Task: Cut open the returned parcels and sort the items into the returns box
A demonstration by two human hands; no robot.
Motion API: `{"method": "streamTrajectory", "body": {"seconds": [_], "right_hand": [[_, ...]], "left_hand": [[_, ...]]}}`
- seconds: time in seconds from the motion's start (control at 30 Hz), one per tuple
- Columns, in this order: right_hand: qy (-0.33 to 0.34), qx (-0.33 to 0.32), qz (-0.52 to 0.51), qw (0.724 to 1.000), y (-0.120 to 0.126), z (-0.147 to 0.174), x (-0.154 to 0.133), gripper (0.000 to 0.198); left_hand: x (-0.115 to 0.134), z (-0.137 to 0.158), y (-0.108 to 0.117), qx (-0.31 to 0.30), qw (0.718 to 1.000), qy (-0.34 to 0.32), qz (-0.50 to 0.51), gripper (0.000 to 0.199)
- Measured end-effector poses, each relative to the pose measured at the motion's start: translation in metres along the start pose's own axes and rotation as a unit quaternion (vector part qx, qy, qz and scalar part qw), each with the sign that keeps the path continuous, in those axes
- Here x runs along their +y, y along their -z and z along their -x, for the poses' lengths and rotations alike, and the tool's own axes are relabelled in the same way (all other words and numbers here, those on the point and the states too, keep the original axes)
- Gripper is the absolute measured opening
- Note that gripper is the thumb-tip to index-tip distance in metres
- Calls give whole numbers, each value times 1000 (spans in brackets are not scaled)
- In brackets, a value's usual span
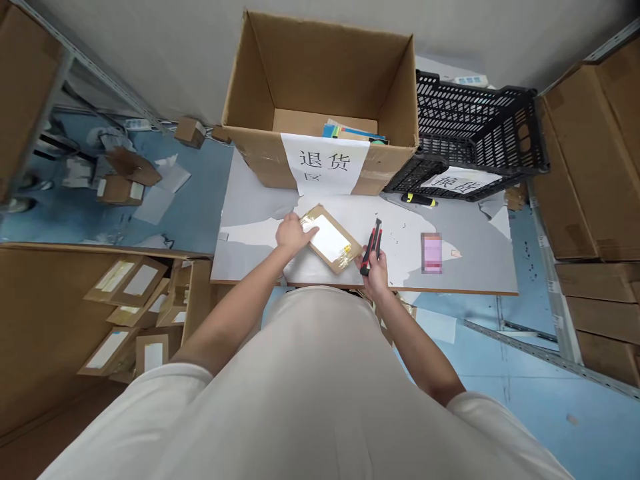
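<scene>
Cardboard parcel [327, 241], flat, brown, white-labelled, looks light and stiff, best edge-held; left hand [293, 233] grips its left end, right hand [377, 274] a red-and-black box cutter [370, 252] beside its right.

Big black characters on the white sheet [325, 163] fronting the cardboard box [255, 155]: 退货, and there's 区, smaller, right underneath! Across to the black crate [537, 147], where the slanted paper sign [465, 181] seems to say 换货. And the label [330, 237] on the parcel [313, 212]? Any print there is too small to read.
</scene>
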State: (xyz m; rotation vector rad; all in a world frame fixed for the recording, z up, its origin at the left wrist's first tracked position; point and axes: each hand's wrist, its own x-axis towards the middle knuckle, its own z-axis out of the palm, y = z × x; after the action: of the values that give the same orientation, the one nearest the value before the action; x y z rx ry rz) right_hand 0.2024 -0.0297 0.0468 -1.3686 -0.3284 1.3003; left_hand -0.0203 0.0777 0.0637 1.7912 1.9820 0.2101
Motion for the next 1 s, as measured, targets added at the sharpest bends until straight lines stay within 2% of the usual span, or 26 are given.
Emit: {"method": "streamTrajectory", "body": {"seconds": [0.1,0.17,0.23,0.3,0.4,0.47,0.6,0.67,0.83,1.0], "right_hand": [[38,-7,10,999,-5,-30,-12,42],[39,-22,23,999,-3,-42,-18,45],[48,-38,61,996,7,-43,-25,47],[59,-55,133,988,23,-33,-31,49],[38,-85,229,969,51,-9,-35,62],[12,-105,245,964,64,5,-32,72],[-25,-142,238,960,71,17,-22,77],[-26,-140,233,962,68,19,-21,76],[-6,-84,209,974,62,16,-25,74],[-36,-134,220,966,60,12,-26,75]], "left_hand": [[-18,40,1,-52,996,71,-14,67],[-24,57,-2,-40,997,72,0,69],[-25,63,-6,16,1000,13,15,71],[-21,57,-9,47,994,-100,10,76],[-8,41,-9,-21,966,-255,-42,87],[1,33,-9,-71,949,-295,-83,99],[11,30,-13,-85,947,-287,-117,114],[12,31,-15,-73,950,-284,-108,113],[12,32,-15,-60,953,-284,-92,110],[13,33,-15,-57,955,-277,-94,107]]}}
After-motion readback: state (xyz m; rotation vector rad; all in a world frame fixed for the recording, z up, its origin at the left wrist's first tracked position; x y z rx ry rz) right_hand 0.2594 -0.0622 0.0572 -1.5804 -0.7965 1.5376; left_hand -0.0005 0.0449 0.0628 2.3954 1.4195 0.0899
